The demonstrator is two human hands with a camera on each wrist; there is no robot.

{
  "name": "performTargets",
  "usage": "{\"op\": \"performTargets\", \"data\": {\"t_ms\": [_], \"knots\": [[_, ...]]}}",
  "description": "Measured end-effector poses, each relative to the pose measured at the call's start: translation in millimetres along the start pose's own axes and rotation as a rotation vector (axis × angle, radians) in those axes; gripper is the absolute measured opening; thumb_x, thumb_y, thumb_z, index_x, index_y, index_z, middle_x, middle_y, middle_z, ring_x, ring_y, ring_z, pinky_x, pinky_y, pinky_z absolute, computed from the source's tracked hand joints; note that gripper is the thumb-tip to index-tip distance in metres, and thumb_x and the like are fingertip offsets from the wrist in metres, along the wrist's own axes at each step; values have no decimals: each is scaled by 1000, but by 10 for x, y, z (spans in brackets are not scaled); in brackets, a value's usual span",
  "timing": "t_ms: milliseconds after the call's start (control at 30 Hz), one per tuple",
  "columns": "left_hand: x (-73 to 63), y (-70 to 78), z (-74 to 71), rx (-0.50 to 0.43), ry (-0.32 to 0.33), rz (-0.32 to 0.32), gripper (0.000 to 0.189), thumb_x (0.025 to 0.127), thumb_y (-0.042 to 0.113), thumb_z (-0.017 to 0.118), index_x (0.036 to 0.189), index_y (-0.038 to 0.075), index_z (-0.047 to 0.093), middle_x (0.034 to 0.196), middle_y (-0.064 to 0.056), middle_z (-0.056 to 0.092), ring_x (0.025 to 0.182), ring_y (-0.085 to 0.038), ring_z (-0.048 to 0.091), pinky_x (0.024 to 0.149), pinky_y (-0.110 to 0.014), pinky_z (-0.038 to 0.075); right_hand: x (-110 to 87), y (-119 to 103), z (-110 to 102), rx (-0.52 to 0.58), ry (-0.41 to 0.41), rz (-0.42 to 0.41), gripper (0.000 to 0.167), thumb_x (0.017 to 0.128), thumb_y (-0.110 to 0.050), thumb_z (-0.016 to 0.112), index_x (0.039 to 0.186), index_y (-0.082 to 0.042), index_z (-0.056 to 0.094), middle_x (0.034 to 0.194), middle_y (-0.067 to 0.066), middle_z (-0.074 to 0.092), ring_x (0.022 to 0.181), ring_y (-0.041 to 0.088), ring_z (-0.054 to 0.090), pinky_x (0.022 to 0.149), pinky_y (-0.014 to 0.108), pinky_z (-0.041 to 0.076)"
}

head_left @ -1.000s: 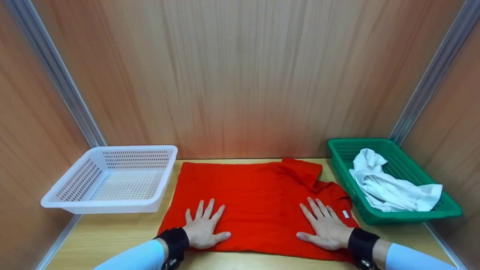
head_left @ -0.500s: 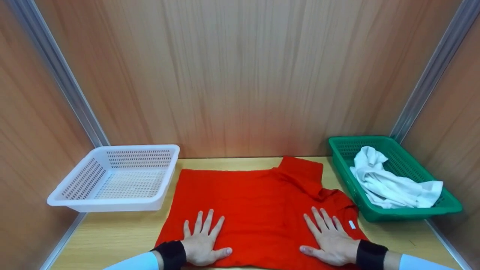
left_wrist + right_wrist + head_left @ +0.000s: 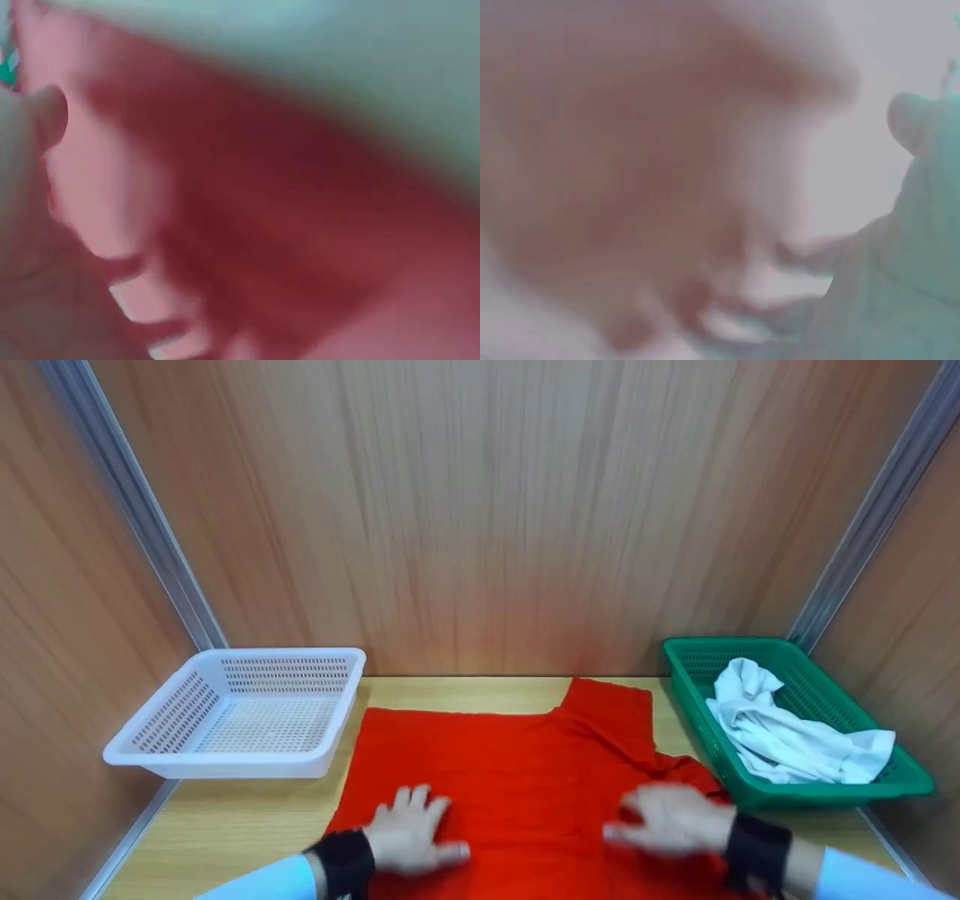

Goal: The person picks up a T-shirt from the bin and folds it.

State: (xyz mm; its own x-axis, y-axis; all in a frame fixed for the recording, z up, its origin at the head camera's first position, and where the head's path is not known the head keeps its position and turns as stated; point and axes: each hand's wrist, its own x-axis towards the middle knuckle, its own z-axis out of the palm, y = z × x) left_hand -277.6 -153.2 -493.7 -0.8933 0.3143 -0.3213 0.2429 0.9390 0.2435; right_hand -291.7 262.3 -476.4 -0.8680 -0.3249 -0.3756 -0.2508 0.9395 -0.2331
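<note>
A red T-shirt point(image 3: 510, 780) lies spread on the wooden table, one sleeve point(image 3: 611, 709) reaching out at the far right. My left hand point(image 3: 409, 836) is over its near left part, fingers loosely bent and thumb pointing inward. Over the near right part is my right hand point(image 3: 667, 817), blurred by motion, with its thumb out and its fingers bent down. In the left wrist view the fingers point(image 3: 146, 300) show above shadowed red cloth with nothing between them. The right wrist view is badly blurred; a thumb point(image 3: 909, 124) and bent fingers show there.
A white perforated basket point(image 3: 225, 763) stands at the left. At the right, close to the shirt's collar end, is a green basket point(image 3: 832, 793) holding a crumpled white cloth point(image 3: 787, 735). Wood-grain panels point(image 3: 480, 547) close off the back and both sides.
The shirt has slid toward me and its far edge now sits away from the back panel. Both hands, flat with spread fingers before, have drawn their fingers in; the right hand is moving.
</note>
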Motion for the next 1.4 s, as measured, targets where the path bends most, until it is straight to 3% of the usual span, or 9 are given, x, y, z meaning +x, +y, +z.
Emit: {"op": "performTargets", "data": {"t_ms": [100,233,433,700,900,1000,1167,1267,1400], "knots": [[349,-112,-243,42,193,7,56,101,45,81,137,4,68,139,-25,64,133,-48,56,106,-71,55,328,60,-400,-55,177,-28,44,102,-49,79,120,-9,79,96,4,75,86,23,65,80,47,59],[853,-345,-475,141,332,-66,38,97,22,78,128,1,71,132,-27,69,128,-50,60,102,-71,57,874,261,-750,-128,258,5,40,100,-31,80,124,0,76,103,16,78,88,31,67,85,52,62],[1243,-480,-596,159,269,-228,43,101,20,72,139,1,70,143,-29,68,134,-51,61,104,-73,57,1422,612,-913,-44,191,156,47,99,-27,76,133,3,66,119,24,75,100,38,66,95,54,59],[1624,-783,-461,111,215,-190,48,98,19,68,143,3,68,142,-28,71,132,-51,68,108,-66,59,1548,871,-661,73,183,242,93,96,-27,69,169,13,27,144,39,64,128,53,64,119,66,52],[1563,-942,-595,64,233,-273,46,91,25,72,131,2,75,141,-32,70,131,-55,61,104,-67,60,1652,949,-592,144,180,289,90,96,-31,76,166,11,37,127,36,69,115,52,66,108,62,57],[1457,-922,-721,62,244,-287,39,87,25,75,119,3,81,139,-32,72,132,-53,57,104,-65,59,1735,1028,-586,187,228,279,53,91,-31,82,127,6,69,112,27,74,102,45,67,93,50,60],[1398,-945,-727,93,280,-229,23,84,20,75,100,4,81,127,-28,79,121,-53,66,101,-63,60,1829,1200,-525,298,304,236,20,87,-25,75,76,-12,64,74,6,58,77,33,57,68,35,43],[1377,-934,-746,107,319,-181,14,87,13,74,95,3,79,118,-26,81,110,-51,75,96,-63,63,1755,1191,-558,420,375,223,17,88,-20,69,95,-4,69,89,13,67,85,35,59,75,37,48],[1303,-862,-890,123,408,-114,10,89,5,70,94,1,78,109,-28,81,102,-52,78,90,-65,65,1541,1051,-760,590,449,200,68,91,-9,61,154,13,49,149,36,59,121,44,57,107,51,53]]}}
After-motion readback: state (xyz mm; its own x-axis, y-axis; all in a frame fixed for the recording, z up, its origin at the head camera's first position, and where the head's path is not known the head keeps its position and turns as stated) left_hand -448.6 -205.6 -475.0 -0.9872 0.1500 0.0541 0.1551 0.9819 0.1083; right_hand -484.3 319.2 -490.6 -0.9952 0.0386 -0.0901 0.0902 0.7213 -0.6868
